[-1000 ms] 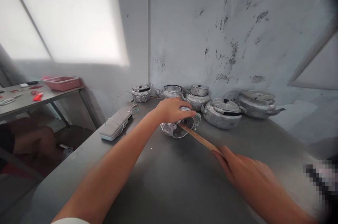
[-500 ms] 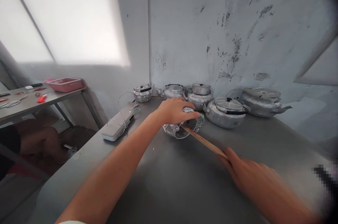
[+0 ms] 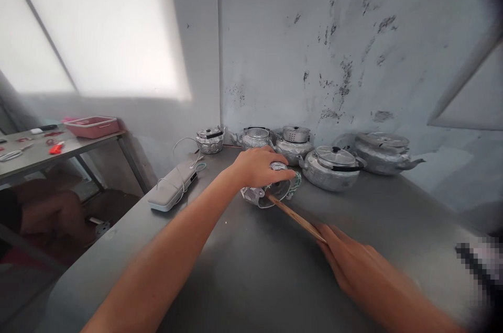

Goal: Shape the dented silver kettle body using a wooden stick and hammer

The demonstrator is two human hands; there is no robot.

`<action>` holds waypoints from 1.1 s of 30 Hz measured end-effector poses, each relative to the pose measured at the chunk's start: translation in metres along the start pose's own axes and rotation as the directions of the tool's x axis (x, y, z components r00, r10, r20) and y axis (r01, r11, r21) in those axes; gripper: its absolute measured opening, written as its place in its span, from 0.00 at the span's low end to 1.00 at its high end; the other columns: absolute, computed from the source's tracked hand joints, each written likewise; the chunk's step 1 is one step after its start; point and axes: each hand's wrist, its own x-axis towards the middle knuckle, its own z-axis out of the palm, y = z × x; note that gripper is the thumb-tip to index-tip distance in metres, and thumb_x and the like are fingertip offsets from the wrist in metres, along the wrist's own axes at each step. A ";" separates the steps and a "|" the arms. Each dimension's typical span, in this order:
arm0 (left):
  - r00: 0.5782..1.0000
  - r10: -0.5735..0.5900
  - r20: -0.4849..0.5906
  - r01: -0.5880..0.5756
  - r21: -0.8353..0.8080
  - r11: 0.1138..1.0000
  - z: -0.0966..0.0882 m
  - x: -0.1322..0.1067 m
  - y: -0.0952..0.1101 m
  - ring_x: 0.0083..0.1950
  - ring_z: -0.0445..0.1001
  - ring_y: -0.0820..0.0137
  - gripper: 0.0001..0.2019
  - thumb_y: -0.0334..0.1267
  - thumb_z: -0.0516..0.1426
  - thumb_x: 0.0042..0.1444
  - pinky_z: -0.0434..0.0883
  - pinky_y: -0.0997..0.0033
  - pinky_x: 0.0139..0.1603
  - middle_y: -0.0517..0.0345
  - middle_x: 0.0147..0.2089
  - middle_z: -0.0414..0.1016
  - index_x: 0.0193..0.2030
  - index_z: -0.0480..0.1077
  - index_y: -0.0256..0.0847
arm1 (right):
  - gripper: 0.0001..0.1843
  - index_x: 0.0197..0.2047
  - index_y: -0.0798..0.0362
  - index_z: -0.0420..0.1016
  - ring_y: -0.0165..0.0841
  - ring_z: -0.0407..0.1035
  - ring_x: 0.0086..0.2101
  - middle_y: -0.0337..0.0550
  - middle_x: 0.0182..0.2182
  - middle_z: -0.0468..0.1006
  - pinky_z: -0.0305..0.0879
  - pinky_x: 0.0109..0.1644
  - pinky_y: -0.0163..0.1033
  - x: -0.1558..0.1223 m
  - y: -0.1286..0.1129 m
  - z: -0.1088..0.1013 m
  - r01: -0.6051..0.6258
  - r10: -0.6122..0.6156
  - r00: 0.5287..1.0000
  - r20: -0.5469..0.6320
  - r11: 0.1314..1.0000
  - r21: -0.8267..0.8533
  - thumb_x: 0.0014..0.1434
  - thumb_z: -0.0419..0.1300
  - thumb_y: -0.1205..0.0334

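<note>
My left hand (image 3: 259, 166) is wrapped over the top of a small silvery metal kettle (image 3: 250, 196) that lies tipped, its round mouth facing me. The fingers hide much of its upper side. Green-and-white twisted cord or wrapping (image 3: 295, 185) shows at its right edge. In my right hand (image 3: 349, 255) is a thin wooden stick (image 3: 296, 217). The stick's far end reaches into the kettle's mouth, where its tip is hard to make out.
Behind stand several metal kettles, including a lidded kettle (image 3: 334, 170) and a larger one (image 3: 383, 152) with a spout. A small lidded pot (image 3: 210, 140) and a grey case with a cable (image 3: 168, 191) are left. Another table holds a pink basket (image 3: 92, 128); a person's leg (image 3: 58, 212) shows below.
My right hand has moved a little left, toward the kettle, and the stick has shifted with it. My left hand keeps its hold. The whole view has shifted slightly.
</note>
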 end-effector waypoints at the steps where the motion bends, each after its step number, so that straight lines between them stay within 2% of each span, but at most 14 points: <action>1: 1.000 0.000 -0.002 0.000 -0.001 1.000 0.001 0.000 -0.001 0.56 0.75 0.58 0.28 0.69 0.48 0.62 0.69 0.58 0.59 0.62 0.63 0.73 0.60 0.74 0.60 | 0.16 0.48 0.51 0.74 0.33 0.75 0.23 0.46 0.37 0.83 0.54 0.24 0.38 0.000 0.000 0.000 -0.004 0.004 1.000 -0.010 1.000 0.000 0.69 0.46 0.63; 5: 1.000 0.004 -0.012 -0.005 -0.027 1.000 0.003 0.002 -0.004 0.56 0.74 0.58 0.28 0.69 0.49 0.62 0.69 0.57 0.59 0.63 0.62 0.73 0.59 0.75 0.61 | 0.19 0.53 0.51 0.74 0.33 0.74 0.23 0.46 0.37 0.83 0.58 0.24 0.37 0.000 0.003 0.001 -0.012 0.013 0.999 -0.050 1.000 0.016 0.71 0.44 0.59; 9: 1.000 0.004 -0.026 -0.005 -0.028 1.000 0.003 0.002 -0.004 0.56 0.74 0.58 0.27 0.68 0.50 0.62 0.69 0.57 0.59 0.63 0.60 0.74 0.58 0.75 0.61 | 0.21 0.55 0.50 0.74 0.36 0.76 0.23 0.44 0.34 0.83 0.60 0.24 0.38 0.003 0.000 -0.001 -0.066 0.066 0.997 -0.046 0.998 0.004 0.72 0.43 0.56; 13: 1.000 0.001 -0.026 -0.001 -0.015 1.000 0.004 0.003 -0.005 0.57 0.74 0.59 0.27 0.69 0.49 0.62 0.68 0.59 0.60 0.64 0.60 0.74 0.58 0.75 0.61 | 0.22 0.57 0.47 0.74 0.38 0.77 0.26 0.44 0.35 0.84 0.60 0.24 0.38 0.005 -0.005 -0.008 -0.094 0.095 0.995 -0.018 0.995 0.042 0.72 0.43 0.53; 18: 1.000 -0.004 -0.023 0.004 -0.006 1.000 0.006 0.004 -0.008 0.58 0.73 0.58 0.28 0.69 0.48 0.62 0.68 0.59 0.60 0.64 0.61 0.73 0.59 0.74 0.61 | 0.21 0.50 0.46 0.77 0.38 0.75 0.22 0.40 0.25 0.81 0.57 0.23 0.37 0.008 -0.010 -0.014 -0.123 0.122 0.992 0.031 0.991 0.056 0.72 0.44 0.54; 21: 0.999 0.009 -0.033 -0.010 -0.027 1.000 0.006 0.004 -0.008 0.57 0.74 0.59 0.28 0.69 0.49 0.62 0.68 0.60 0.59 0.64 0.60 0.74 0.57 0.75 0.61 | 0.21 0.47 0.46 0.77 0.37 0.75 0.23 0.42 0.26 0.81 0.57 0.23 0.37 0.008 -0.013 -0.018 -0.111 0.110 0.994 0.018 0.991 0.075 0.72 0.43 0.54; 24: 0.999 0.009 -0.032 -0.010 -0.025 1.000 0.005 0.003 -0.008 0.57 0.74 0.58 0.28 0.69 0.49 0.62 0.68 0.60 0.59 0.64 0.60 0.74 0.58 0.75 0.61 | 0.22 0.44 0.46 0.77 0.38 0.76 0.24 0.42 0.26 0.81 0.59 0.24 0.38 0.009 -0.013 -0.019 -0.152 0.149 0.988 0.044 0.985 0.083 0.72 0.43 0.52; 29: 1.000 -0.003 -0.011 0.003 -0.010 1.000 0.003 0.002 -0.005 0.57 0.73 0.58 0.28 0.69 0.48 0.62 0.68 0.60 0.59 0.63 0.61 0.74 0.59 0.75 0.60 | 0.25 0.52 0.47 0.77 0.40 0.77 0.25 0.44 0.29 0.83 0.61 0.25 0.39 0.008 -0.008 -0.014 -0.165 0.164 0.986 0.012 0.980 0.110 0.73 0.41 0.50; 33: 1.000 -0.006 -0.014 0.006 -0.003 1.000 0.003 0.002 -0.004 0.58 0.73 0.58 0.28 0.69 0.48 0.62 0.69 0.60 0.59 0.64 0.61 0.73 0.59 0.74 0.61 | 0.23 0.44 0.46 0.78 0.39 0.76 0.22 0.42 0.24 0.81 0.59 0.24 0.39 0.009 -0.009 -0.017 -0.129 0.124 0.991 0.053 0.986 0.110 0.72 0.43 0.52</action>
